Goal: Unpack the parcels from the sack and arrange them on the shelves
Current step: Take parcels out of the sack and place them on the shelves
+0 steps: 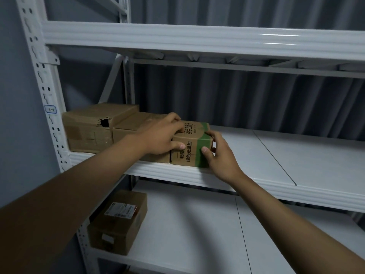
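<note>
A small brown carton with a green band and printed characters (192,148) stands on the middle shelf (256,184) of a white metal rack. My left hand (162,135) grips its left top edge, thumb on the front face. My right hand (219,155) holds its right side, thumb on the green band. Left of it, touching, sits a plain brown box (134,125), and further left a larger torn brown box (88,129). The sack is not in view.
On the lower shelf (197,224) a labelled brown box (118,222) stands at the left end. The right part of the middle shelf is bare white board. The upper shelf beam (197,38) runs overhead. A grey curtain (237,101) hangs behind the rack.
</note>
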